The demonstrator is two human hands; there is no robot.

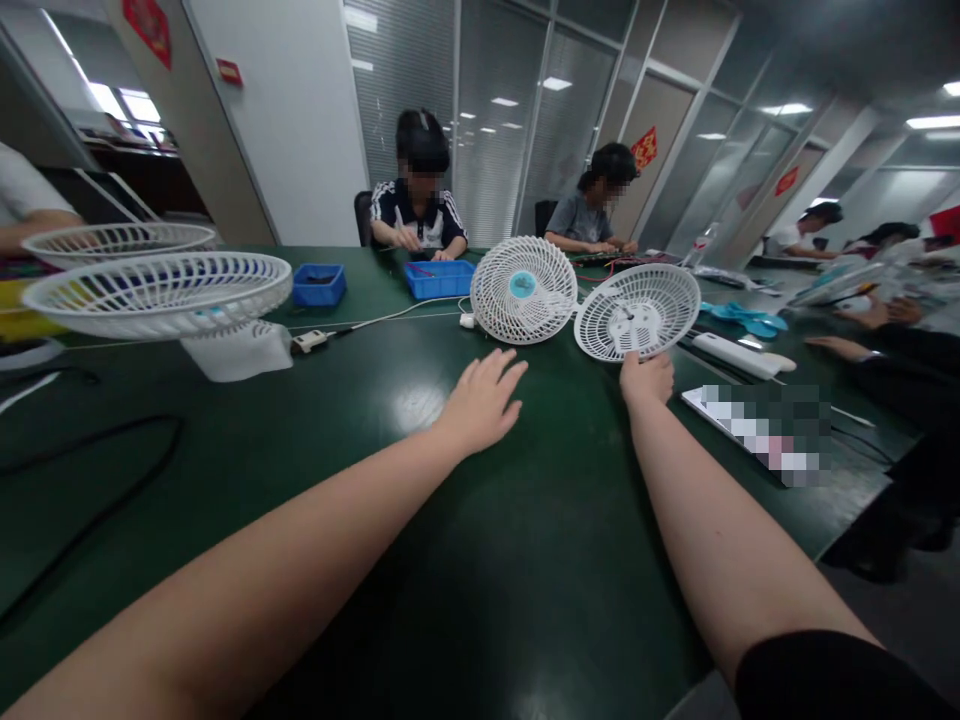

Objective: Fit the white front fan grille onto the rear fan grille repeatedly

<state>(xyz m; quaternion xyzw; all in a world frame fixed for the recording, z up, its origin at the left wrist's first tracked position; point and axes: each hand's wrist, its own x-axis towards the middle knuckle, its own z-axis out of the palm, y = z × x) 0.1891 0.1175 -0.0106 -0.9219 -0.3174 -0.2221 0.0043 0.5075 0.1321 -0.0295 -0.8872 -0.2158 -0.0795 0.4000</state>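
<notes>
My right hand (648, 380) grips the near rim of a white fan grille (637, 310), which tilts up with its slotted inner side toward me. Just left of that grille, and seeming to touch it, stands a round white front fan grille (523, 290) with a blue centre badge. My left hand (481, 402) hovers over or rests on the green table, fingers stretched out and holding nothing. It is a short way below the badged grille. Whether the left palm touches the table, I cannot tell.
White fan grilles (157, 295) lie at the left, the nearer above a white base. Blue bins (319, 285) stand behind, and a cable crosses the green table (480, 560). Blue fan blades (742, 319), a white handle-like part (739, 354) and a blurred-out flat object lie right. Co-workers sit around.
</notes>
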